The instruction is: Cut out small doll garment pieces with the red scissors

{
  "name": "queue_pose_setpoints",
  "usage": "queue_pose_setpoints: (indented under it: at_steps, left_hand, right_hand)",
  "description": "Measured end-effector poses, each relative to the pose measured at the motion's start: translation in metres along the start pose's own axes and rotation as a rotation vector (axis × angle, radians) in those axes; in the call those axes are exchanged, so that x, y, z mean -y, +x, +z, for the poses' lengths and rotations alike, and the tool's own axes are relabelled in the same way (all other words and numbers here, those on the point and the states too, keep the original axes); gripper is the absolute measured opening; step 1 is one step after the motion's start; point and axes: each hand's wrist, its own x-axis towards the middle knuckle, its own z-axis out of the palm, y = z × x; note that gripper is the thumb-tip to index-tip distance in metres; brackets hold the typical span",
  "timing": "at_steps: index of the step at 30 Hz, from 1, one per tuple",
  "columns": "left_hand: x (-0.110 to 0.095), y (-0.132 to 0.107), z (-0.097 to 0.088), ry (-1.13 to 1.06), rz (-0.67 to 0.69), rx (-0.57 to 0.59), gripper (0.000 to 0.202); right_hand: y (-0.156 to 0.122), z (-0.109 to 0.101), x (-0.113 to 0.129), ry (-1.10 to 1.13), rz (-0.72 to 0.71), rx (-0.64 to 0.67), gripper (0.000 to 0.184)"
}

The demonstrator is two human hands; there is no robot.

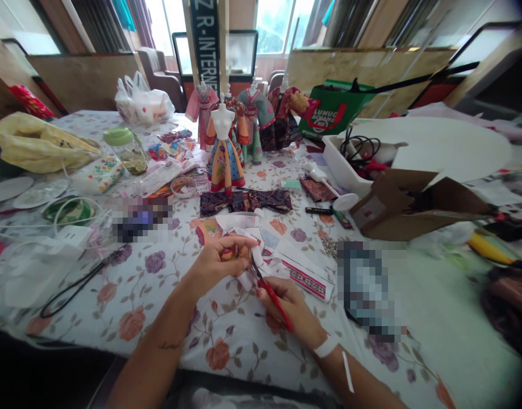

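In the middle of the head view my right hand [288, 309] is closed around red-handled scissors [274, 301], their dark blades pointing up and left. The blades meet the edge of a small piece of fabric [245, 279], which my left hand [224, 258] pinches between thumb and fingers. Fingers partly hide this piece. Under and beyond my hands lie white cut fabric pieces with a red-and-black patterned border [305, 278]. An orange patterned piece [209, 230] lies just behind my left hand. Farther back is a folded dark paisley strip [246, 203].
Small dress forms stand at the back, the nearest in an orange and blue skirt [225, 165]. To the right are a cardboard box [397, 210] and a white bin [346, 165]. A power strip [43, 267], cords and a glass jar [126, 150] sit on the left.
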Motion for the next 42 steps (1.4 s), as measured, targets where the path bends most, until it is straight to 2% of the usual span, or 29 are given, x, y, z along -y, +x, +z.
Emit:
queue_pose_setpoints:
  at_steps: [9,42]
  left_hand:
    - [-0.0038,0.0018,0.0018,0.058,0.035,-0.069,0.028]
    - [-0.0044,0.0001,0.0004,0.08,0.021,-0.013,0.032]
  right_hand:
    - [0.0007,-0.001,-0.0006,-0.016,0.006,0.007,0.04]
    - [-0.001,0.0003,0.0013,-0.025,0.026,-0.011,0.042]
